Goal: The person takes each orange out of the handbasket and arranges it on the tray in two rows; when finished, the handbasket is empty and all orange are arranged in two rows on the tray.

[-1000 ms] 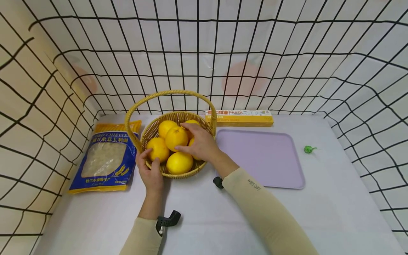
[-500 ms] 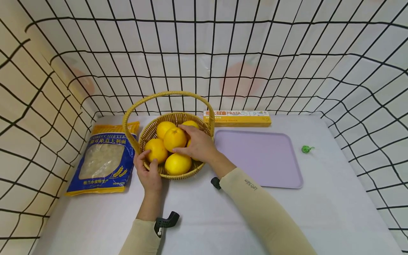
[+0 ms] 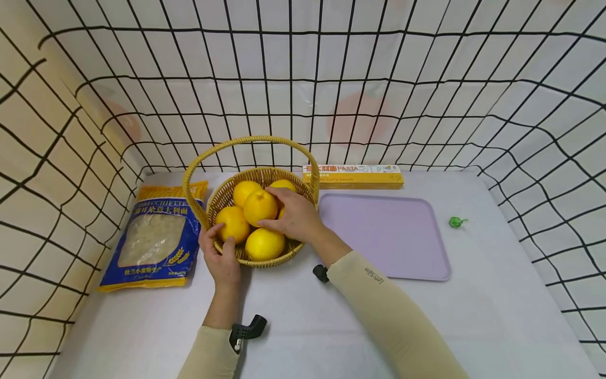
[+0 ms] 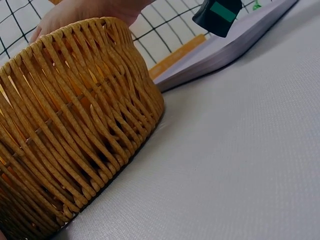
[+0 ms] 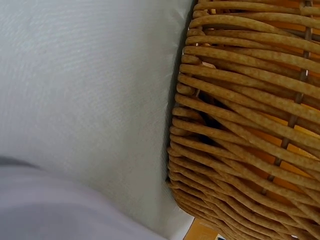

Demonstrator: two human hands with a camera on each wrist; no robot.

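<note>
A round wicker basket point(image 3: 246, 261) with a tall arched handle stands on the white table, filled with several yellow-orange oranges. On top of the pile sits one orange point(image 3: 260, 208), which my right hand point(image 3: 298, 215) holds between thumb and fingers from its right side. My left hand point(image 3: 221, 263) grips the near-left rim of the basket, its thumb and a finger against the leftmost orange point(image 3: 232, 224). Both wrist views show mostly the woven basket wall point(image 4: 75, 120); in the left one, part of the right hand point(image 4: 85, 12) shows above the rim.
A blue and yellow bag of orecchiette pasta point(image 3: 153, 237) lies left of the basket. A yellow pasta box point(image 3: 355, 177) stands behind, a lilac tray point(image 3: 388, 237) lies to the right, and a small green object point(image 3: 456, 222) is beyond it. Black wire mesh surrounds the table.
The view has shifted slightly. Both hands keep their places on the basket and the top orange, and nothing has visibly been moved.
</note>
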